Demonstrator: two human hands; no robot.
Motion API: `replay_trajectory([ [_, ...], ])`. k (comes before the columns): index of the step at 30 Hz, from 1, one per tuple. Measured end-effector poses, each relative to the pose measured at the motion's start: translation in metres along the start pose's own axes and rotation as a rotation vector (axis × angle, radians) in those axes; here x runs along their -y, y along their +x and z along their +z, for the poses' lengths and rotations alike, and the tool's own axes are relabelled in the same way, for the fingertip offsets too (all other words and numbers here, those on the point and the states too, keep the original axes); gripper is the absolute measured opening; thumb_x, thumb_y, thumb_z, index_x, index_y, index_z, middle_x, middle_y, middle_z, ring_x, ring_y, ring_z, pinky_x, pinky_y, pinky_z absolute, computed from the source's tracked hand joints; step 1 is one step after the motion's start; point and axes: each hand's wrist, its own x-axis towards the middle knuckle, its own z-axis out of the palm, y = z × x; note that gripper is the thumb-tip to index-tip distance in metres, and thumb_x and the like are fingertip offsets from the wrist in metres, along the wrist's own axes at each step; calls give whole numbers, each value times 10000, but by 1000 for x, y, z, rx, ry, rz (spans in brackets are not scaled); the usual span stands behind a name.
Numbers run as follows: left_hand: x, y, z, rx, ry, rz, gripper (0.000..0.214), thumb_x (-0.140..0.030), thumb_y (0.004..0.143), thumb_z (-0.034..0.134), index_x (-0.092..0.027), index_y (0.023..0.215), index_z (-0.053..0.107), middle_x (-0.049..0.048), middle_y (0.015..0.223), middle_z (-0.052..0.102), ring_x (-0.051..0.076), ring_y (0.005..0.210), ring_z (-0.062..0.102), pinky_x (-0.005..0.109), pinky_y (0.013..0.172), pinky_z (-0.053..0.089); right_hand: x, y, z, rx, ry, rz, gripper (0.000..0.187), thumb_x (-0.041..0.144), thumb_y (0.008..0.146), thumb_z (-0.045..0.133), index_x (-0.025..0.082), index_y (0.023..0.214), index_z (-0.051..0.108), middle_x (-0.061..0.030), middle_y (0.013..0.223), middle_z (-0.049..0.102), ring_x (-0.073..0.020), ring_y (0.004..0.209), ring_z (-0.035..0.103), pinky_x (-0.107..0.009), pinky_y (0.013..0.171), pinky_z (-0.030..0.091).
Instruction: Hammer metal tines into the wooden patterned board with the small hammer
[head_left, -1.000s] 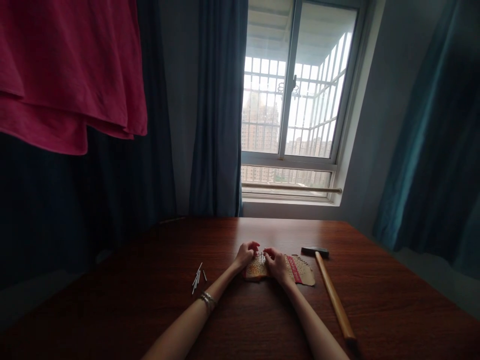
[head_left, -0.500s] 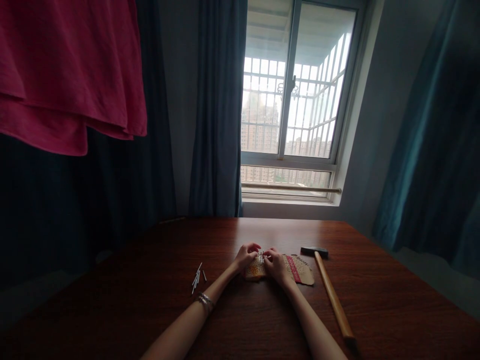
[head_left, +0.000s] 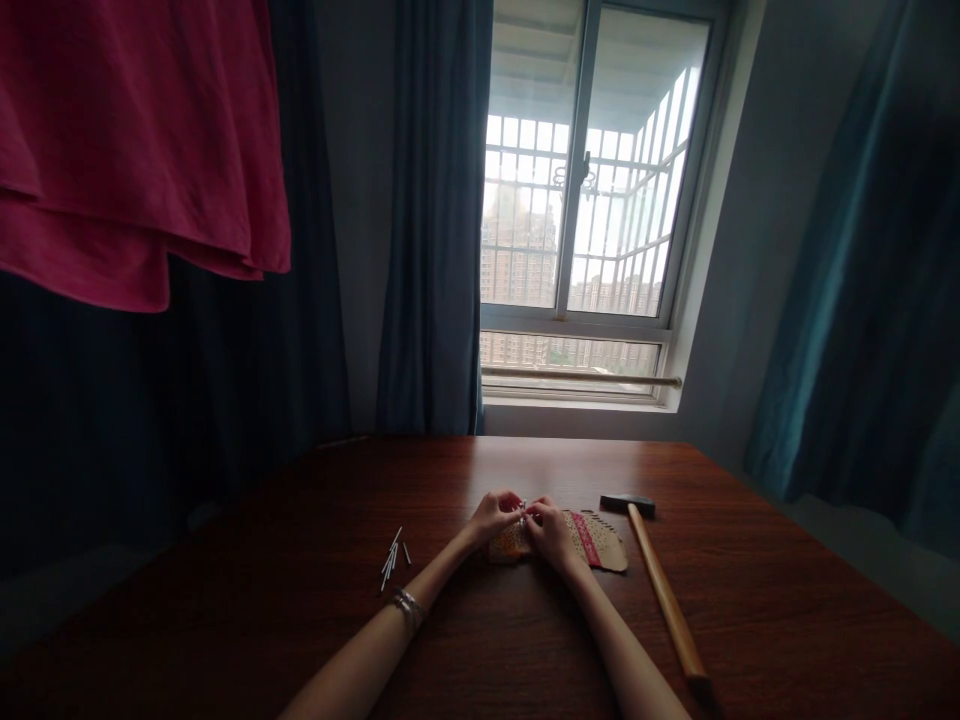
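My left hand and my right hand meet over a flat tan piece with many small holes and a red band, which looks like cardboard. Between their fingertips stands a thin, upright nail. Both hands are closed in a pinch around it. The fingers cover the nail's lower end and the middle of the tan piece. To the left of my left forearm lie several loose nails.
A hammer with a wooden handle and dark head lies right of the tan piece, on the brown wooden table. Behind are a window and blue curtains. A pink cloth hangs at upper left.
My left hand's fingers have come in to the right and closed on the nail beside my right fingertips. The loose nails and the hammer lie as before.
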Motion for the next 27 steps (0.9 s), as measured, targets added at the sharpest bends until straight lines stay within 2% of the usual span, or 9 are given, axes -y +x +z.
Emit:
replay_trajectory([
  [8,0,1,3,3,39,-23,243,-350,684,628,-125,769,662,15,668,621,114,617,535,200,570,412,-4,1,3,19,-17,10,166,180,760,505,192,710,663,-32,815,615,-131,743,574,-195,689,429],
  [22,-2,1,5,3,70,-29,271,-374,684,627,-118,763,672,33,701,653,127,646,561,208,597,425,7,-2,-2,32,-64,21,179,168,752,498,197,703,668,-29,806,613,-130,737,579,-202,691,440],
  [25,-5,0,4,-7,75,-32,260,-364,691,617,-115,744,671,35,689,650,130,645,561,209,595,422,15,0,-9,42,-104,25,163,180,743,516,206,753,676,-27,830,618,-133,752,584,-200,703,442],
  [27,-6,-1,4,-14,72,-24,238,-339,695,608,-114,740,669,37,693,650,130,647,561,209,598,421,20,1,-22,29,-146,37,185,204,730,541,215,859,673,-34,884,620,-154,837,581,-214,756,434],
])
